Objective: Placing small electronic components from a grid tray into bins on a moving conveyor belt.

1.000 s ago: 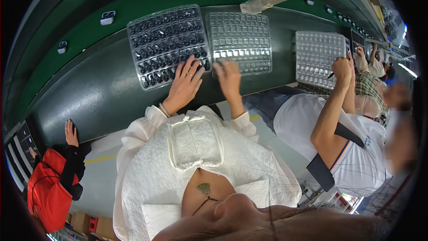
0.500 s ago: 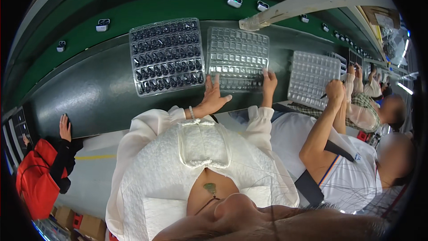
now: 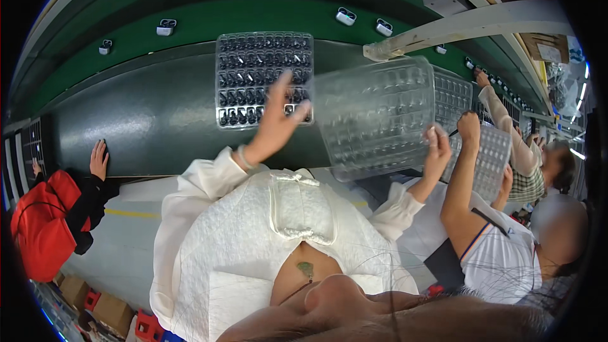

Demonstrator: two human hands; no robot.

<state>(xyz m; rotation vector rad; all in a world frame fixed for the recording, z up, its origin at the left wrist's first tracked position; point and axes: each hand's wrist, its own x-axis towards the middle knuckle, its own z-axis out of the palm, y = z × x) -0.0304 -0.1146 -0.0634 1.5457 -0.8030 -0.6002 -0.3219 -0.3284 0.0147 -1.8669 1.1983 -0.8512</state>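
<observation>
My right hand (image 3: 436,155) pinches the lower right edge of a clear plastic tray (image 3: 380,117) with rows of moulded pockets. The tray is lifted and tilted, and motion blurs it; I cannot tell if it is one tray or a stack. My left hand (image 3: 275,121), partly blurred, is open with thumb and fingers apart. It hovers over the lower right part of another clear tray (image 3: 265,80), whose rows of pockets hold small dark glossy pieces. That filled tray lies flat on the dark worktop (image 3: 133,120).
White earbud cases (image 3: 346,17) stand spaced along the green conveyor belt (image 3: 253,19) behind the worktop. A pale curved bar (image 3: 468,22) crosses at the right. A co-worker in white (image 3: 500,247) handles a clear tray (image 3: 487,161); another in red (image 3: 44,228) sits at the left.
My right hand has raised the clear tray off the worktop and swung it right. My left hand has moved up over the filled tray. The view has shifted a little.
</observation>
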